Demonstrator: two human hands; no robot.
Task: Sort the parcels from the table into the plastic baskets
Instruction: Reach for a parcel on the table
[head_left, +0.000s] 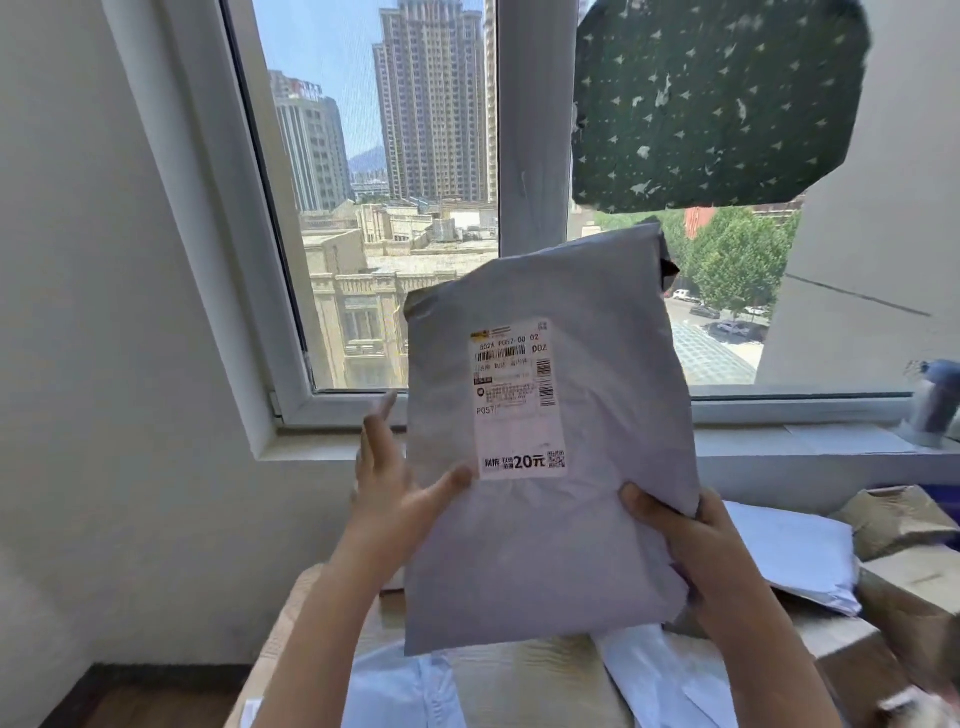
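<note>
grey parcel (597, 519) held upright before the window (395, 208), hiding part of the pile: white mailers (795, 556), cardboard boxes (904, 519). left hand (395, 493), right hand (696, 540): fingers clamped on its lower edges.

The grey parcel (550, 545) is thin plastic film, matt with a faint sheen, creased and wrinkled. Its label (519, 400) is smooth white paper. The white mailers (800, 551) look like slick plastic, and the brown parcels (898, 519) like crumpled matt paper.

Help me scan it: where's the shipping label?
The shipping label sits mid head view on the grey poly mailer that the left hand and right hand hold upright before the window.
</note>
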